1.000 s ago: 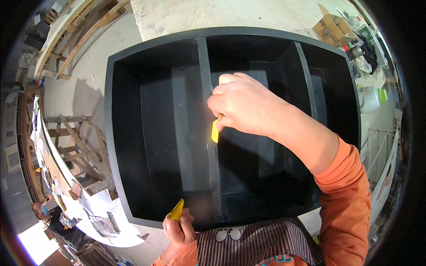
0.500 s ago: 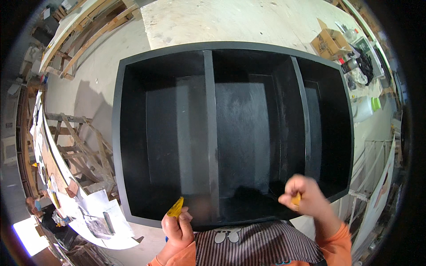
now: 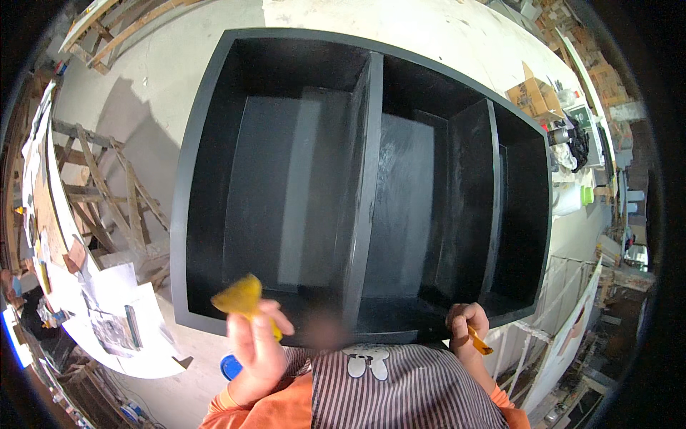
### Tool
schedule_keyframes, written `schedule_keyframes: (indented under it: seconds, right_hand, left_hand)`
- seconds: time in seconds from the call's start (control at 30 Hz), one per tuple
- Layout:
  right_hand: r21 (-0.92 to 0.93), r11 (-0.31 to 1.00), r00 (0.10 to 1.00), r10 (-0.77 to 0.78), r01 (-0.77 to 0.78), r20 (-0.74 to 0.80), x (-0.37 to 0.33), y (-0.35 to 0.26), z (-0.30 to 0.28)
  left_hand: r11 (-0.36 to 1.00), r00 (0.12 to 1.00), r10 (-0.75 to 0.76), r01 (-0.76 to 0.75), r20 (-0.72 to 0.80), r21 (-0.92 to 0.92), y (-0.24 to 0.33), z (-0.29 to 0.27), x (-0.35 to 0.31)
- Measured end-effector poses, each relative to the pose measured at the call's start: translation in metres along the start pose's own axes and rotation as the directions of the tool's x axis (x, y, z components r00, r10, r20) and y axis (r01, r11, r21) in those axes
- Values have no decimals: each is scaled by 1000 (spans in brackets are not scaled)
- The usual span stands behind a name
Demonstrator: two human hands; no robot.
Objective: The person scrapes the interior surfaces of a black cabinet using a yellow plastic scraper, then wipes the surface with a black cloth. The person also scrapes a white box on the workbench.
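Note:
In front of me lies a large black cabinet carcass (image 3: 369,164), its open side up, with two dividers that split it into three bays. My left hand (image 3: 257,347) is closed round a yellow putty knife (image 3: 239,297), whose flared blade sticks up over the cabinet's near left edge and is slightly blurred. At the near edge, further right, my right hand (image 3: 468,322) is closed on a narrow orange-yellow tool (image 3: 481,342). That tool's end points down and right; its kind I cannot make out, since the fingers hide part of it.
Behind the cabinet is a pale work surface (image 3: 429,43). A cardboard box (image 3: 534,96) and a white jug with a green cap (image 3: 569,198) stand at the right. Wooden trestles (image 3: 118,186) and a table with papers (image 3: 118,322) are at left. A blue round object (image 3: 230,367) sits near my left arm.
My view has turned, so the cabinet appears rotated and shifted. The left hand has moved left and raised the putty knife's blade flat to view. My right hand has come down to the near edge.

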State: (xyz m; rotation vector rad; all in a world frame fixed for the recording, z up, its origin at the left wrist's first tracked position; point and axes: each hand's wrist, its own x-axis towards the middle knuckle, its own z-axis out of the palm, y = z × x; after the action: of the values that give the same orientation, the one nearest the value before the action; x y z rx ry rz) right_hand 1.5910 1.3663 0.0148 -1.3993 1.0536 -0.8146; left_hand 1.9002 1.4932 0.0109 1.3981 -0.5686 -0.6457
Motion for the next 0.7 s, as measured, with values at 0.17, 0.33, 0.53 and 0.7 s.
schedule_keyframes:
  seconds: [0.17,0.33,0.53,0.7]
  right_hand:
    - [-86,995,999,52,-53,-6,-1,-4,4]
    - [-157,986,999,48,-51,-23,0,-4,6]
    - [-236,972,1000,16,-20,-16,3,-3,8]
    - [-326,945,1000,-16,17,3,4,-2,9]
  left_hand:
    - [974,933,97,-17,-347,228,7,-43,34]
    - [968,928,151,-69,-341,241,2,-66,41]
    - [987,914,114,-59,-388,149,-5,-64,37]
    - [987,922,136,-94,-362,131,-4,-63,38]
